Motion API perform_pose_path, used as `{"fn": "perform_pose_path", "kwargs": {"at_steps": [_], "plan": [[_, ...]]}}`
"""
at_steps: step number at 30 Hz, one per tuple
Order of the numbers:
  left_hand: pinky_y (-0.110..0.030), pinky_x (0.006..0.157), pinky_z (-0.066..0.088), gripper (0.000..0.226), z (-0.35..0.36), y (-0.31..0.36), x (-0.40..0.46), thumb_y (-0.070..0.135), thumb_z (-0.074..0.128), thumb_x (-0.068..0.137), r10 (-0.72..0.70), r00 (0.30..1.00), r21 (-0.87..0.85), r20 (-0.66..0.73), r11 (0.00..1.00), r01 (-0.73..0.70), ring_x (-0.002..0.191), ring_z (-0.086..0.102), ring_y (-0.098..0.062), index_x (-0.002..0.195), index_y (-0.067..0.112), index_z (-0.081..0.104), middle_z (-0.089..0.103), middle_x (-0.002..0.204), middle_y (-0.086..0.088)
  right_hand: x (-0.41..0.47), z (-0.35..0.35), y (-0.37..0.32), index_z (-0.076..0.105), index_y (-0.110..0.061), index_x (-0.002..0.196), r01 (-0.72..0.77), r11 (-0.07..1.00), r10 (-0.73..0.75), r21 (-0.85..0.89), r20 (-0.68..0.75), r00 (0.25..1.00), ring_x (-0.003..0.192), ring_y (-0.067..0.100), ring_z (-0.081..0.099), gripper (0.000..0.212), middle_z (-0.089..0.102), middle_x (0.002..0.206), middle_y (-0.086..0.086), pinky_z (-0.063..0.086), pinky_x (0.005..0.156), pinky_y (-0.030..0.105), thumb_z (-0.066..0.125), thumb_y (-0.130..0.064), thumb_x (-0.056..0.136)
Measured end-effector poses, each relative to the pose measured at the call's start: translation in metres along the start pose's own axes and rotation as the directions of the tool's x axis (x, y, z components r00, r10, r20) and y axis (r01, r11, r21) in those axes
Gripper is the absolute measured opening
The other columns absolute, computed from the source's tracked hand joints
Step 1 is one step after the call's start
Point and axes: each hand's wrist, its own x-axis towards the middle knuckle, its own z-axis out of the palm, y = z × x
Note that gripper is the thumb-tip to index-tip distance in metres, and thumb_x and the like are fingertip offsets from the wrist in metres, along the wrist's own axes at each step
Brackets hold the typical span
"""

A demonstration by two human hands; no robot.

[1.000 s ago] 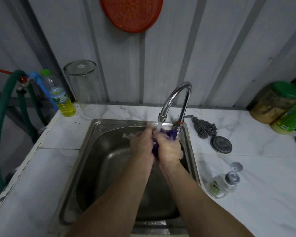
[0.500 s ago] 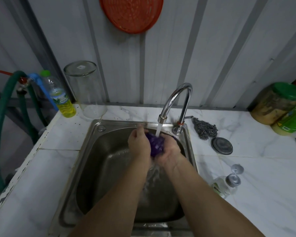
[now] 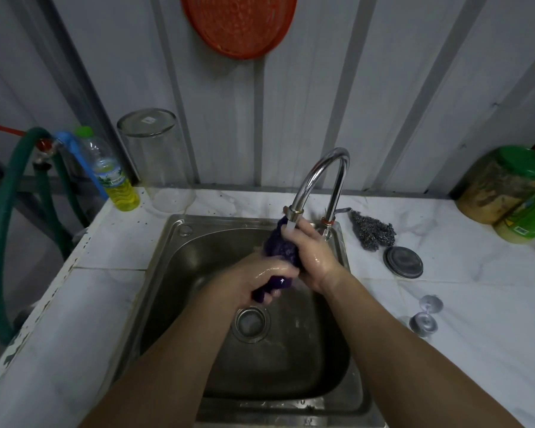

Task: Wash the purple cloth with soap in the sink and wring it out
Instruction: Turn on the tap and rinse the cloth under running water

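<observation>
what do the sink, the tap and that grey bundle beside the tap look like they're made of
Sink: likely stainless steel, with a dull brushed grey sheen.
Tap: polished, chrome-like metal with bright mirror highlights along its curve.
Grey bundle: seemingly a steel wire scourer, a tangled, glinting mesh.

The sink (image 3: 179,242) is set in the tabletop (image 3: 476,304); a bottle (image 3: 118,180) and jar (image 3: 158,159) are placed behind-left, a scourer (image 3: 372,231) and lid (image 3: 402,262) right

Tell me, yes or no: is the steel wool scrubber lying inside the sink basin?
No, the steel wool scrubber lies on the marble counter right of the faucet, outside the sink.
</observation>
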Motion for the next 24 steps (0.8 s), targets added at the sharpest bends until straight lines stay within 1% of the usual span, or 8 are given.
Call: {"fn": "perform_pose_path", "kwargs": {"at_steps": [2,5,7,10,14,18,22,24], "plan": [[-0.017,0.037,0.028,0.015,0.001,0.001,-0.004,0.022,0.069,0.086,-0.100,0.988,-0.106,0.114,0.988,0.112,0.046,0.045,-0.009,0.093,0.012,0.061,0.061,0.062,-0.002,-0.004,-0.003,0.000,0.075,-0.026,0.104,0.039,0.999,-0.038,-0.023,0.045,0.998,0.099,0.026,0.070,0.031,0.075,0.103,0.005,0.057,0.090,0.041,0.086,-0.037,0.078],[-0.014,0.035,0.026,0.021,0.004,0.002,-0.006,0.034,0.067,0.087,-0.192,0.953,-0.246,0.235,0.937,0.249,0.042,0.042,-0.006,0.082,0.015,0.063,0.056,0.062,0.001,-0.004,-0.005,0.002,0.072,-0.017,0.117,0.000,1.000,0.001,-0.007,0.116,0.993,0.113,0.032,0.067,0.045,0.071,0.123,0.013,0.053,0.101,0.046,0.084,-0.039,0.080],[-0.014,0.036,0.026,0.025,0.006,0.001,-0.006,0.037,0.066,0.089,-0.218,0.938,-0.263,0.271,0.920,0.290,0.041,0.041,-0.006,0.077,0.015,0.062,0.055,0.061,0.001,-0.006,-0.002,-0.001,0.075,-0.015,0.102,0.012,0.999,-0.008,-0.035,0.103,0.995,0.104,0.033,0.070,0.035,0.075,0.109,0.017,0.057,0.092,0.043,0.089,-0.034,0.075],[-0.014,0.035,0.029,0.019,0.010,0.000,-0.004,0.028,0.065,0.091,-0.237,0.934,-0.167,0.268,0.943,0.288,0.041,0.040,-0.006,0.080,0.014,0.059,0.054,0.060,0.002,-0.007,0.002,-0.010,0.072,-0.018,0.079,0.046,0.987,-0.049,-0.157,-0.010,0.999,0.080,0.028,0.074,0.029,0.076,0.083,0.011,0.061,0.074,0.036,0.094,-0.030,0.064],[-0.018,0.031,0.029,0.012,0.020,-0.002,0.007,0.021,0.064,0.085,-0.228,0.964,-0.041,0.136,0.971,0.235,0.038,0.039,-0.006,0.080,0.014,0.056,0.053,0.054,0.002,-0.008,0.010,-0.017,0.068,-0.015,0.080,0.035,0.957,-0.069,-0.289,-0.110,0.992,0.072,0.032,0.068,0.034,0.070,0.075,0.012,0.060,0.080,0.051,0.084,-0.042,0.069],[-0.020,0.035,0.031,0.012,0.028,-0.004,0.011,0.025,0.062,0.068,-0.177,0.981,0.143,-0.072,0.972,0.186,0.036,0.041,-0.009,0.075,0.015,0.058,0.053,0.047,0.003,-0.009,0.015,-0.021,0.069,-0.020,0.072,0.018,0.963,-0.064,-0.268,-0.163,0.985,0.058,0.020,0.062,0.019,0.064,0.061,0.002,0.057,0.062,0.037,0.079,-0.033,0.081],[-0.021,0.051,0.041,0.017,0.037,-0.010,0.025,0.027,0.061,0.090,0.101,0.951,0.401,-0.293,0.916,0.026,0.048,0.049,-0.011,0.093,0.013,0.069,0.056,0.058,0.000,-0.005,0.017,-0.018,0.069,-0.007,0.089,-0.032,0.969,-0.038,-0.245,-0.279,0.960,0.043,0.017,0.057,0.005,0.062,0.051,0.003,0.049,0.048,0.033,0.069,-0.011,0.091],[-0.018,0.054,0.038,0.017,0.036,-0.011,0.027,0.031,0.062,0.094,0.249,0.912,0.581,-0.325,0.813,-0.016,0.056,0.048,-0.008,0.094,0.014,0.067,0.052,0.065,0.005,-0.002,0.018,-0.018,0.071,-0.009,0.089,-0.068,0.978,-0.005,-0.196,-0.353,0.936,0.048,0.019,0.061,0.015,0.065,0.058,0.005,0.054,0.051,0.036,0.062,0.003,0.089]]}}
